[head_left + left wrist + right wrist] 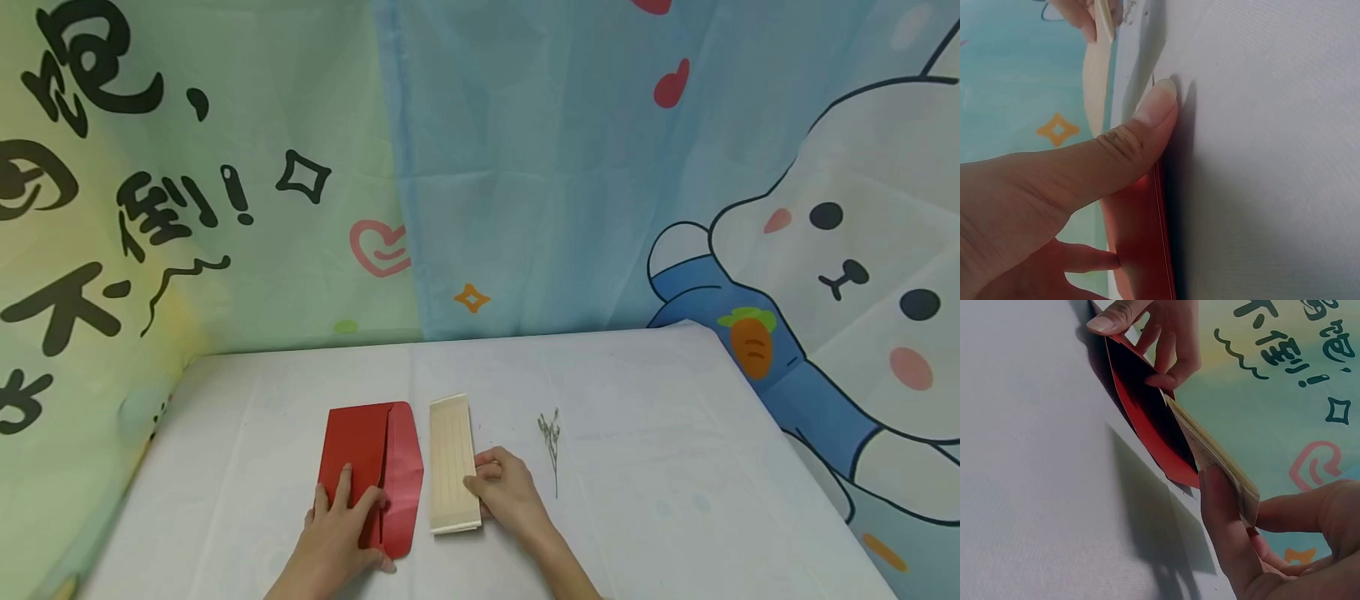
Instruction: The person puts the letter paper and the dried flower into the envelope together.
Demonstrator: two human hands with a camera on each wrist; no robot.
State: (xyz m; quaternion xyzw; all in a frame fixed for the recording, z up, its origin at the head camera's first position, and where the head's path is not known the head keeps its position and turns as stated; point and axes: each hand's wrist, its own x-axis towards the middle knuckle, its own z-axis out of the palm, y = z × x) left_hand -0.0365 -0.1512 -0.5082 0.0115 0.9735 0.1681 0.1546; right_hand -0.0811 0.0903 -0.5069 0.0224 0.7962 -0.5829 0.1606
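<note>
A red envelope (356, 437) lies on the table with its flap (407, 475) folded out to the right. My left hand (333, 533) is on its lower part, fingers over the body and thumb at the bottom edge by the flap. In the right wrist view the envelope's mouth gapes, dark inside, with a left fingertip at its rim. Just right of the flap, my right hand (513, 500) pinches a folded cream sheet of lined paper (452, 467) by its right edge. The sheet (1219, 462) is tilted above the table, its far end overlapping the envelope's mouth in this view.
A small dried flower sprig (551, 437) lies on the white tablecloth (660, 467), to the right of the right hand. Behind the table hangs a printed curtain (525, 167) with a cartoon rabbit, hearts and lettering.
</note>
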